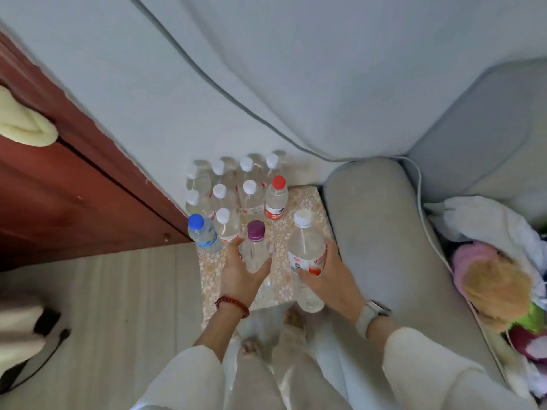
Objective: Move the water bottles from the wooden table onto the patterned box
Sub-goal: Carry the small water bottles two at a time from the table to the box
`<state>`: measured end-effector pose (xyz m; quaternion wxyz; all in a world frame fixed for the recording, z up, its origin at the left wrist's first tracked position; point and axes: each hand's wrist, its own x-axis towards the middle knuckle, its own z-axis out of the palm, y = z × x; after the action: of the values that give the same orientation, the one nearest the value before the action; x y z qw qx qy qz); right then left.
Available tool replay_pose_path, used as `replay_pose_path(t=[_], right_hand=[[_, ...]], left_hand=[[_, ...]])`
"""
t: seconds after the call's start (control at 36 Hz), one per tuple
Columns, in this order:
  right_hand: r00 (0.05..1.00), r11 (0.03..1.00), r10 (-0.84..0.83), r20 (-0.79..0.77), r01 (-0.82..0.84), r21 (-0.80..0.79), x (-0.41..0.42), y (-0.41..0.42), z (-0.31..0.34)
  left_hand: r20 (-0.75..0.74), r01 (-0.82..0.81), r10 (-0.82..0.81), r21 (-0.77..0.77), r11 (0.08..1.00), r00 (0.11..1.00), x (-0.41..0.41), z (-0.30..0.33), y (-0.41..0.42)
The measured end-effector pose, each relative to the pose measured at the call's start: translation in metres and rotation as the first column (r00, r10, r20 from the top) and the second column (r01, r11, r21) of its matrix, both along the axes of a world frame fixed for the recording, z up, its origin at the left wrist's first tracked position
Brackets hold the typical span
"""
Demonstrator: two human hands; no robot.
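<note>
View: looking down from head height at two hands over a patterned box (307,202) standing on the floor, between a red-brown wooden cabinet (59,184) on the left and a grey sofa (381,238) on the right.
Left hand (239,272): curled around the lower body of a clear purple-capped bottle (256,247); the grip is partly closed, with the thumb on the bottle's right side and the fingers on its left. A red bead bracelet (232,304) is worn on the wrist.
Right hand (325,275): wrapped around a taller white-capped bottle (306,255) at its red and white label; the grip is closed on it. A pale watch (368,316) is worn on the wrist.
Held bottles: both are upright at the near part of the box; whether their bases touch it cannot be told.
Bottles on the box: a cluster of white-capped bottles (220,199) is grouped at the far left, with a red-capped bottle (276,199) at its right end and a blue-capped bottle (202,235) at the near left corner.
Box top: a pale floral pattern is seen on the bare right part.
Surroundings: a pale wood floor (118,306) is seen on the near left; a heap of soft toys (500,285) lies on the sofa at the right.
</note>
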<state>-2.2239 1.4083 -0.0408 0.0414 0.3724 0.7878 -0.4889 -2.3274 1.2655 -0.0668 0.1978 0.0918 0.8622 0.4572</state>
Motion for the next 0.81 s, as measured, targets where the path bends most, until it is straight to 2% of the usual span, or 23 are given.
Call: replay_pose_path(t=[0.08, 0.19, 0.42, 0.5, 0.69, 0.81], right_hand=[[1.000, 0.998, 0.008, -0.013, -0.009, -0.063, -0.026, 0.018, -0.031], [0.999, 0.997, 0.023, -0.026, -0.025, -0.079, -0.054, 0.033, -0.071], [0.997, 0.993, -0.005, -0.071, -0.003, -0.114, -0.084, 0.051, -0.126], [0.995, 0.990, -0.025, -0.095, 0.011, -0.142, -0.084, 0.052, -0.144], [0.988, 0.982, 0.111, -0.106, -0.125, -0.141, -0.082, 0.050, -0.150], [0.977, 0.983, 0.165, -0.138, -0.175, -0.064, -0.080, 0.057, -0.138]], left_hand=[[0.028, -0.037, 0.038, -0.029, 0.999, 0.999, -0.015, -0.024, 0.022], [0.071, -0.068, 0.067, 0.005, 0.998, 0.995, -0.026, -0.057, 0.043], [0.041, -0.117, 0.114, 0.076, 0.990, 0.993, -0.044, -0.105, 0.064], [0.021, -0.101, 0.100, 0.050, 0.994, 0.995, -0.049, -0.120, 0.066], [-0.007, -0.021, 0.021, -0.061, 0.998, 1.000, -0.056, -0.126, 0.061], [-0.165, 0.087, -0.103, -0.104, 0.991, 0.981, -0.057, -0.107, 0.062]])
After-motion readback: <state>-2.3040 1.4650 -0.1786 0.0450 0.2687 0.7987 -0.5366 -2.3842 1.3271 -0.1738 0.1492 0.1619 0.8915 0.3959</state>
